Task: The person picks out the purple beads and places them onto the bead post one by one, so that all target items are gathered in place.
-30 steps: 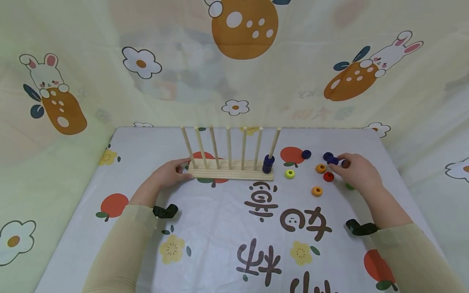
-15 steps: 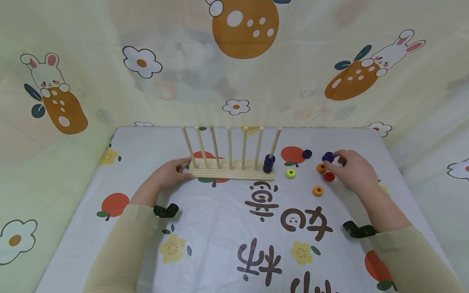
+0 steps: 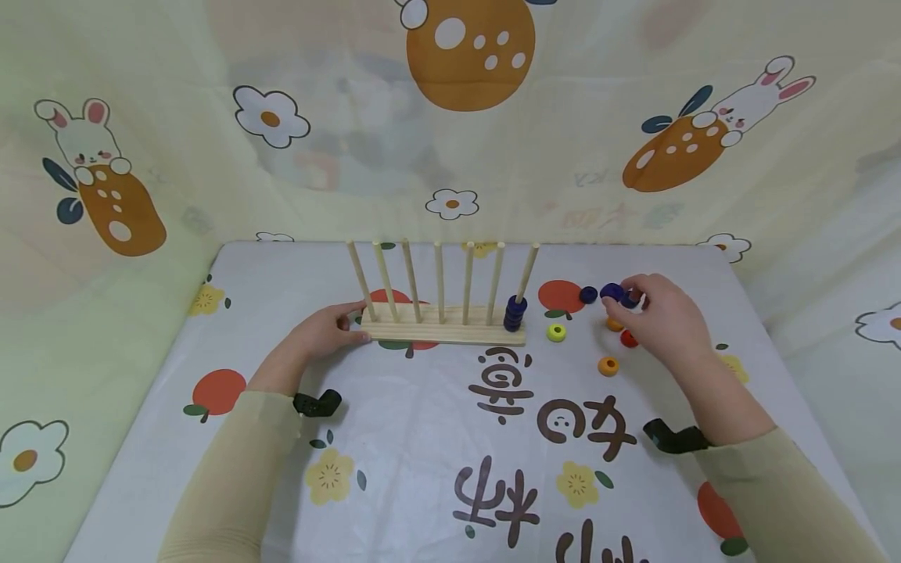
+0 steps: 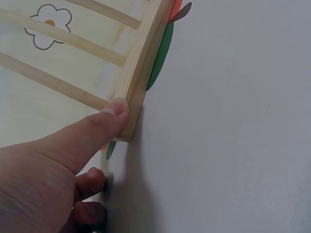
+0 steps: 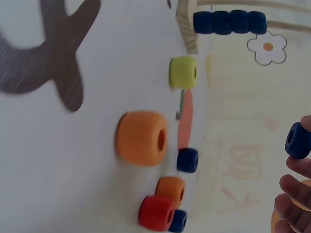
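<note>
A wooden peg rack (image 3: 443, 335) with several upright pegs stands on the table. My left hand (image 3: 327, 332) grips its left end; in the left wrist view the thumb (image 4: 116, 109) presses on the base's edge. Several dark blue beads (image 3: 515, 313) are stacked on the rightmost peg. Right of the rack, my right hand (image 3: 667, 320) pinches a blue bead (image 5: 297, 141) between thumb and fingertip, raised above the loose beads. Another blue bead (image 5: 178, 221) lies beneath that hand, beside a red bead (image 5: 156, 213) and an orange bead (image 5: 170, 190).
Nearer the rack lie a yellow-green bead (image 3: 556, 332) and a loose blue bead (image 3: 588, 295). A second orange bead (image 3: 608, 366) sits closer to the front. The tablecloth (image 3: 408, 438) is printed with fruit, flowers and characters, and a patterned curtain (image 3: 352, 172) hangs behind.
My right hand has taken up a blue bead from the group and moved it left and slightly away from me. My left hand stays on the rack's end.
</note>
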A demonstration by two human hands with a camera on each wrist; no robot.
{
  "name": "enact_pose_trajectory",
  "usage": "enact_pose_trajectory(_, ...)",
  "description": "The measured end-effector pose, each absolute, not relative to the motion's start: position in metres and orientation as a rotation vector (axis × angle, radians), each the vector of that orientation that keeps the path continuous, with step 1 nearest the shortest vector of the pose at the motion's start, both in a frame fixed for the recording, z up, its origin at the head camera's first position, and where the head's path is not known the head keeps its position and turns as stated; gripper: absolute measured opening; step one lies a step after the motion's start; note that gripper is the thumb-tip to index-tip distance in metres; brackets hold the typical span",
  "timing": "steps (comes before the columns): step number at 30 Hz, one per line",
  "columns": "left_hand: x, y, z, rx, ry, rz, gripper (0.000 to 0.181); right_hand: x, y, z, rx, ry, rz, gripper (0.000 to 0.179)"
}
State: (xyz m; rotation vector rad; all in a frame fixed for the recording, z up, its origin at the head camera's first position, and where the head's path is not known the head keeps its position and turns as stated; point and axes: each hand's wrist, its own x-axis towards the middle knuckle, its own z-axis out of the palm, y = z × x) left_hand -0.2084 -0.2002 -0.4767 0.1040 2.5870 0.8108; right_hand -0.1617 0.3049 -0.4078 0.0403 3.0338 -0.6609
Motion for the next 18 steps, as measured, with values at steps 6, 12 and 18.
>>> enact_pose_trajectory(6,-0.21,-0.2,-0.479,0.093,2.583,0.803,0.075,-0.16,0.292,-0.4,-0.005,3.079,-0.725,0.059)
enact_pose_trajectory(12,-0.21,-0.201,-0.48,0.088,2.582,0.797,0.075,-0.16,0.278,-0.393,-0.035,3.117,-0.766,0.057)
enact_pose_trajectory(18,-0.21,-0.201,-0.48,0.096,2.584,0.802,0.075,-0.16,0.263,-0.384,-0.065,3.122,-0.791,0.054)
